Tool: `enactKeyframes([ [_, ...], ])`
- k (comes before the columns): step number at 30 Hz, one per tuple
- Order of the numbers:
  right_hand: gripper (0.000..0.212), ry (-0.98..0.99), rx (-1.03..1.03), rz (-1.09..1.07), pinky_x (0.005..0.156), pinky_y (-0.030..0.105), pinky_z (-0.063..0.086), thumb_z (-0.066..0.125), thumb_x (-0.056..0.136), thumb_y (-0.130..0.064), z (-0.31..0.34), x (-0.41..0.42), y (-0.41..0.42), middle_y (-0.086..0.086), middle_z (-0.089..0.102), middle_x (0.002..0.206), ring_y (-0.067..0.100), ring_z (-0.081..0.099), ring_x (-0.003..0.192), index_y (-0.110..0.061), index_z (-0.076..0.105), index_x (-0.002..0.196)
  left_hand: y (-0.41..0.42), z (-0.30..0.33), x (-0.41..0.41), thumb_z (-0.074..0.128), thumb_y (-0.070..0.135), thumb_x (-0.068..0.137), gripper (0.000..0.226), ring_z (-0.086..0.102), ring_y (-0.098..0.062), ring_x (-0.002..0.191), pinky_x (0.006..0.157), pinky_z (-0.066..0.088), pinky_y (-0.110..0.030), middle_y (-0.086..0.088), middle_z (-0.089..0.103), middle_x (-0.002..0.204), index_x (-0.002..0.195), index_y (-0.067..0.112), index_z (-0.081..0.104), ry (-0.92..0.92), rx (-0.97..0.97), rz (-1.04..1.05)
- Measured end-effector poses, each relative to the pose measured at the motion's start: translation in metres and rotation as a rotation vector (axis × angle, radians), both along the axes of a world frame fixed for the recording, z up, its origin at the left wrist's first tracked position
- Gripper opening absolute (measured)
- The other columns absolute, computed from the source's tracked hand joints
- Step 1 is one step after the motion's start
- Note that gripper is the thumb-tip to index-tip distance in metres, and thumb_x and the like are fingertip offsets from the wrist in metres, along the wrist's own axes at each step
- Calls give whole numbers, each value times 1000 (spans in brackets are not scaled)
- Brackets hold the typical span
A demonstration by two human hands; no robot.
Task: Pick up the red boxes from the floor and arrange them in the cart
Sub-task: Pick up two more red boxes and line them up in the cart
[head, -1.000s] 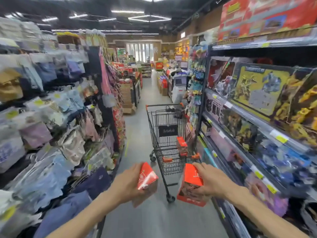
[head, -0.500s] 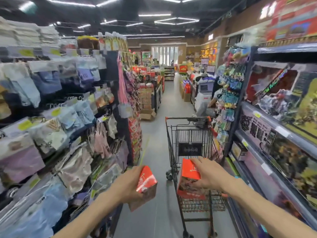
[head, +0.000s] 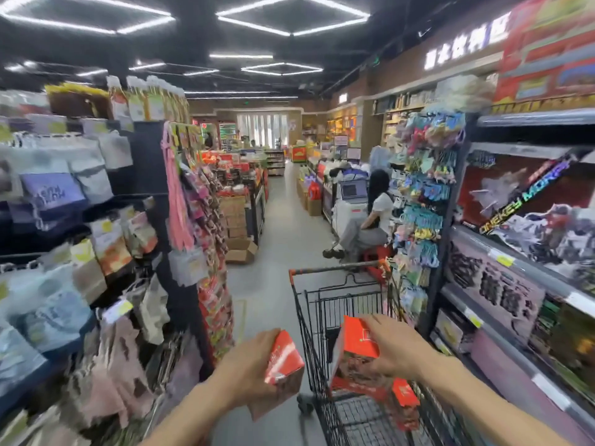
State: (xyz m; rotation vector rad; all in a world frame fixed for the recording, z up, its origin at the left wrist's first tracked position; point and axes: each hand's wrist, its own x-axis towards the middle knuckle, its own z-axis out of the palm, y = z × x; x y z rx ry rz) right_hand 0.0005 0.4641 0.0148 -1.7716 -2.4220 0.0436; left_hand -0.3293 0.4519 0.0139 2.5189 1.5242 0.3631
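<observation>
My left hand [head: 249,365] grips a red box [head: 283,362] just left of the black wire cart [head: 309,333], outside its rim. Over the cart's basket, my right hand [head: 392,349] holds a second red box [head: 355,346] from above. Another red box [head: 406,397] stands inside the cart at its right side, partly hidden behind the held box. The cart's handle [head: 335,270] with orange ends is at the far side.
Shelves of packaged goods [head: 96,252] line the left of the aisle. Toy shelves [head: 515,268] run along the right, close to the cart. A seated person [head: 370,220] and cardboard boxes [head: 240,249] are farther down the grey floor.
I have come closer to the cart. Both hands carried their boxes forward; the right one now sits over the basket, and the view has tilted up.
</observation>
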Motion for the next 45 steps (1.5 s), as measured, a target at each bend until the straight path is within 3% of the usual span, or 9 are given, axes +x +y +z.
enactKeyframes([
  [6, 101, -18, -20, -152, 92, 35, 46, 69, 70, -69, -3, 28, 89, -4, 53, 132, 20, 53, 119, -27, 27, 152, 137, 6, 37, 49, 83, 55, 118, 51, -18, 123, 105, 45, -38, 4, 45, 146, 153, 25, 19, 33, -41, -153],
  [12, 95, -18, -25, -305, 86, 37, 49, 62, 68, -72, -24, 81, 173, -6, 55, 123, 20, 56, 112, -29, 31, 146, 270, -8, 102, 66, 66, 69, 101, 54, -20, 119, 95, 48, -38, 3, 51, 140, 151, 27, 22, 101, 2, -332],
  [17, 99, 44, -44, -463, 86, 38, 48, 66, 66, -71, -43, 130, 226, -6, 54, 124, 19, 55, 111, -32, 28, 148, 366, -10, 170, 49, 73, 65, 105, 52, -21, 121, 95, 49, -40, 3, 47, 144, 154, 27, 17, 126, -16, -490],
  [22, 96, 1, -64, -658, 81, 37, 43, 69, 67, -73, -49, 170, 245, -2, 54, 123, 23, 54, 112, -28, 34, 145, 437, -19, 242, 38, 77, 59, 110, 55, -25, 109, 83, 49, -38, -1, 52, 129, 153, 23, 17, 164, -7, -676],
  [27, 106, 8, -92, -875, 96, 40, 46, 63, 63, -78, -65, 202, 236, -2, 50, 138, 24, 51, 125, -28, 28, 150, 478, -35, 317, 48, 77, 65, 109, 53, -23, 110, 80, 48, -38, 3, 47, 135, 155, 26, 14, 162, -39, -878],
  [29, 107, 23, -90, -980, 99, 41, 44, 62, 63, -79, -75, 207, 226, -5, 47, 141, 22, 48, 129, -31, 26, 152, 487, -50, 346, 56, 80, 69, 109, 54, -20, 113, 86, 50, -39, 4, 47, 135, 154, 27, 14, 140, -66, -972],
  [34, 103, 61, -119, -1228, 97, 40, 43, 64, 66, -75, -98, 198, 204, -2, 47, 135, 24, 47, 127, -25, 29, 149, 499, -82, 408, 67, 72, 74, 106, 49, -22, 123, 97, 45, -39, 4, 44, 140, 154, 26, 15, 142, -53, -1227],
  [37, 107, 92, -157, -1371, 98, 41, 44, 61, 62, -78, -114, 181, 186, 0, 49, 134, 26, 49, 126, -25, 29, 150, 496, -109, 437, 71, 67, 73, 109, 47, -27, 129, 101, 45, -47, 1, 39, 149, 155, 26, 11, 171, -36, -1350],
  [45, 106, 180, -294, -1630, 103, 43, 37, 67, 68, -75, -173, 135, 142, -2, 44, 137, 25, 46, 129, -25, 25, 151, 460, -201, 480, 71, 67, 67, 109, 46, -24, 123, 101, 43, -46, 2, 47, 139, 152, 27, 18, 231, -55, -1638],
])
